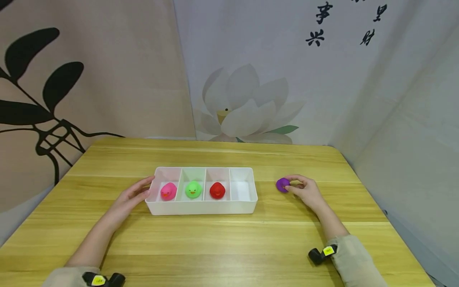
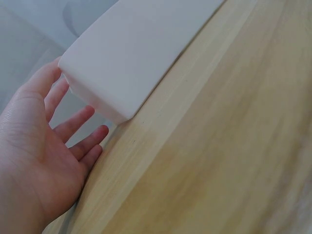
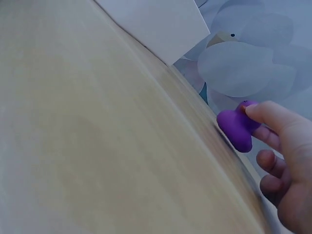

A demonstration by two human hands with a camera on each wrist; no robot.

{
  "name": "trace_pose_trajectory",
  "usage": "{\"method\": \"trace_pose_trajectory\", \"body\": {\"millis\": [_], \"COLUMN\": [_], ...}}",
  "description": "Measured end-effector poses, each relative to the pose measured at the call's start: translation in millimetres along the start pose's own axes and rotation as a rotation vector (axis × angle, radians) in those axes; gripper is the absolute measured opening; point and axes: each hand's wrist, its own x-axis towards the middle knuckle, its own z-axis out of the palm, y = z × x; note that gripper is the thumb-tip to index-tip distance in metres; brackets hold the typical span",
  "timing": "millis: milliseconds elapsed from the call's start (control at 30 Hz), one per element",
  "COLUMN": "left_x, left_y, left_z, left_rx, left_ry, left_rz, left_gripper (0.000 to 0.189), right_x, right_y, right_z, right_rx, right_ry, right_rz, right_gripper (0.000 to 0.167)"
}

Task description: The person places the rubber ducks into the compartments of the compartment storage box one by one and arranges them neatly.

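A white tray [image 1: 201, 208] with several compartments stands in the middle of the table. From the left, its compartments hold a pink rubber duck [image 1: 168, 191], a green rubber duck [image 1: 193, 189] and a red rubber duck [image 1: 217, 191]; the rightmost has none. My left hand [image 1: 130, 198] is at the tray's left end, its fingers loosely extended and the thumb against the corner in the left wrist view. To the right of the tray, my right hand [image 1: 305, 192] pinches a purple rubber duck [image 3: 237, 127] between thumb and fingers.
The wooden table [image 1: 201, 247] carries the tray. Behind it hangs a pale curtain [image 1: 143, 79] printed with leaves, a lotus and characters. A dark camera is strapped at each sleeve.
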Motion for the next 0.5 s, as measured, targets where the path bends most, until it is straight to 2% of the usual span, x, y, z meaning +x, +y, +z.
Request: {"method": "trace_pose_trajectory", "body": {"millis": [167, 333, 500], "left_x": [0.8, 0.7, 0.6], "left_y": [-0.7, -1.3, -2.1], "left_z": [0.6, 0.4, -0.3], "left_rx": [0.009, 0.004, 0.000], "left_ry": [-0.003, -0.002, -0.003], "left_rz": [-0.001, 0.006, 0.016], "left_gripper": [0.049, 0.049, 0.049], "right_x": [-3.2, -4.4, -7.5], "right_y": [-3.5, -9.0, -23.0], "right_z": [-1.8, -2.4, -3.3], "right_rx": [0.036, 0.023, 0.017], "right_ry": [0.012, 0.031, 0.037], "right_rz": [-0.019, -0.055, -0.061], "right_gripper": [0.033, 0.032, 0.033]}}
